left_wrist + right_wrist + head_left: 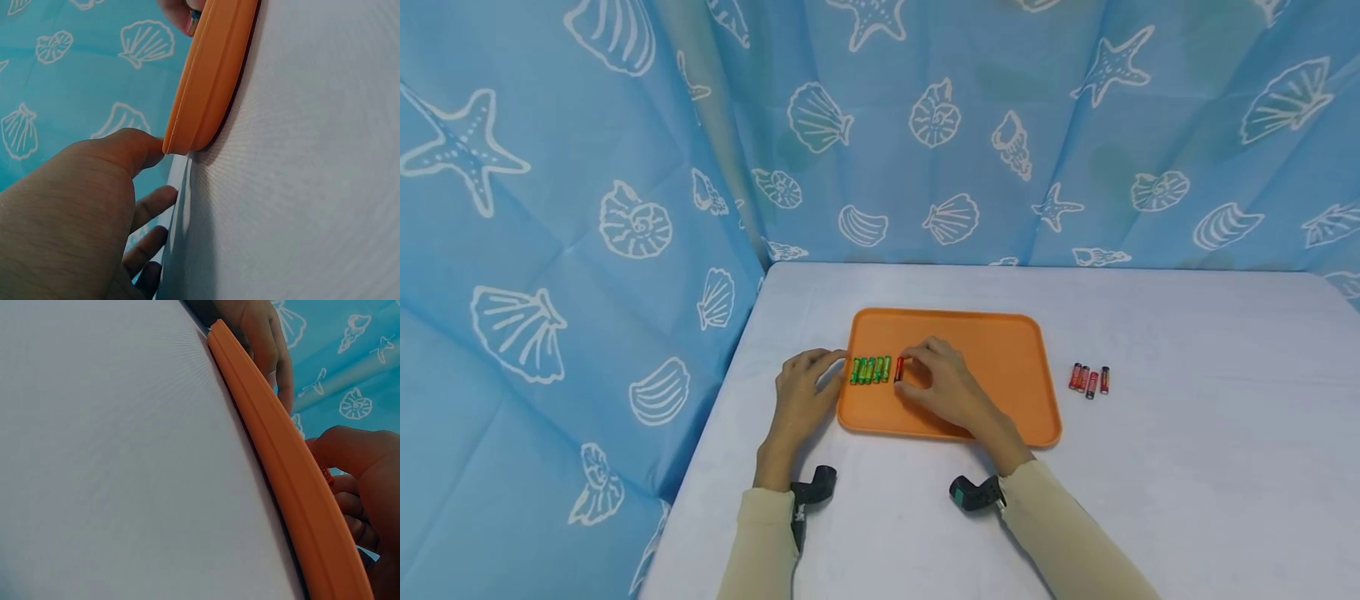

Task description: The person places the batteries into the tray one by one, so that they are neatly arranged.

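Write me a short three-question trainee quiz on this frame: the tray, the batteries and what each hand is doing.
1. How many green batteries lie in a row on the orange tray?
2. True or false: the right hand pinches a red battery just right of the green row.
3. Where are the other red batteries? A) on the tray, B) on the white table right of the tray, C) in the left hand.

Key
1. Five.
2. True.
3. B: four of them lie side by side on the table, apart from the tray. The left hand holds none; its thumb touches the tray's left edge.
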A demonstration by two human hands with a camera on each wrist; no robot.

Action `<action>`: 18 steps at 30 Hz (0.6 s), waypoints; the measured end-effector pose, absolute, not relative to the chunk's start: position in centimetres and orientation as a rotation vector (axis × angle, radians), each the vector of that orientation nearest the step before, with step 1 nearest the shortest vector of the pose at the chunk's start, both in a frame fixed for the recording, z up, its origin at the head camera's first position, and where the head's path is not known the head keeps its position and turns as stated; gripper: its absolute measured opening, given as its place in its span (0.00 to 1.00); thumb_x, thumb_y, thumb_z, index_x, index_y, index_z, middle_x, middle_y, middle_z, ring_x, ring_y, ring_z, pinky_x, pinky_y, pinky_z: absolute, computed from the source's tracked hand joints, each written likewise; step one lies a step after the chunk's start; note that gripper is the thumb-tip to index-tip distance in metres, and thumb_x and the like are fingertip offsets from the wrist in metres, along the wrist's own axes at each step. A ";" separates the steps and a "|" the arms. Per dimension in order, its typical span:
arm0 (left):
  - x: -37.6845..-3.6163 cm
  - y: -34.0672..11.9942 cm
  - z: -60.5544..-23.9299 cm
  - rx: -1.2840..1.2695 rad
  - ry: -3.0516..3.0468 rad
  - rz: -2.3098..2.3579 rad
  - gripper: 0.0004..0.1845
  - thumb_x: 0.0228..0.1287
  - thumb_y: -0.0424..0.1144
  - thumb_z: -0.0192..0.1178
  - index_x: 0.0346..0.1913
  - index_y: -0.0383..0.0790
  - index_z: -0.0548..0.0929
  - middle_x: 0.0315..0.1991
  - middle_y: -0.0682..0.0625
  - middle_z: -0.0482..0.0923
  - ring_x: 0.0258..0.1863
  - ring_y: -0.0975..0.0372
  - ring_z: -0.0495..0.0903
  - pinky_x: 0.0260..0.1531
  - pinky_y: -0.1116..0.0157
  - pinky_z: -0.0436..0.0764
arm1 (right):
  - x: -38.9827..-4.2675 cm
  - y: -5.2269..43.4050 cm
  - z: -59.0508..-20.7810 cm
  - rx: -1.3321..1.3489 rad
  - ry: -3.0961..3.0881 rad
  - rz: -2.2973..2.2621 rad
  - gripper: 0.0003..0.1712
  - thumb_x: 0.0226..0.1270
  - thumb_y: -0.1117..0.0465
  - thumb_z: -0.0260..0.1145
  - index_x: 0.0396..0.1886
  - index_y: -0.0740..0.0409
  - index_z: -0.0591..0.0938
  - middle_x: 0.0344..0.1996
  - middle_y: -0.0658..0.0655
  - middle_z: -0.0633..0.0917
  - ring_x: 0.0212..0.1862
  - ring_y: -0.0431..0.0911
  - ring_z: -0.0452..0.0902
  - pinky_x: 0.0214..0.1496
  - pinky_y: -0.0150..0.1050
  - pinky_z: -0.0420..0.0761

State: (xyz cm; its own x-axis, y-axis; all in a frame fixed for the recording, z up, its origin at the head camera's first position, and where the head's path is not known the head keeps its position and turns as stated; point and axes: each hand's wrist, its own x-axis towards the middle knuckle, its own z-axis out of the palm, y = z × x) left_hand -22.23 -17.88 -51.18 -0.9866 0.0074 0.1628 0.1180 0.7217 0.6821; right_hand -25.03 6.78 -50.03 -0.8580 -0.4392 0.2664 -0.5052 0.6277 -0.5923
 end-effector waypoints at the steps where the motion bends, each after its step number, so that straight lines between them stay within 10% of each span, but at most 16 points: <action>1: -22.2 -17.8 -51.2 -0.100 -2.779 -1.111 0.19 0.75 0.47 0.57 0.64 0.53 0.81 0.64 0.45 0.72 0.69 0.49 0.59 0.67 0.45 0.51 | -25.1 6.7 -50.1 0.800 -2.746 1.040 0.26 0.62 0.51 0.75 0.55 0.58 0.82 0.42 0.51 0.75 0.47 0.47 0.68 0.51 0.48 0.70; 18: -22.2 -17.8 -51.0 -0.078 -2.804 -1.091 0.19 0.75 0.48 0.55 0.64 0.54 0.81 0.64 0.46 0.72 0.69 0.50 0.58 0.69 0.47 0.51 | -26.0 6.1 -51.1 0.811 -2.749 1.040 0.26 0.62 0.51 0.75 0.55 0.61 0.83 0.38 0.51 0.75 0.44 0.46 0.68 0.50 0.46 0.66</action>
State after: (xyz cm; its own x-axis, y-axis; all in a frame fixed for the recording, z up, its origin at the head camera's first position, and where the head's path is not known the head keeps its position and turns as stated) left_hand -22.21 -17.78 -51.00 -0.9899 0.0006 0.1415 0.0961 0.7370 0.6690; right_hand -25.99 6.11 -51.12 -0.8545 -0.4470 0.2648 -0.5103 0.6265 -0.5892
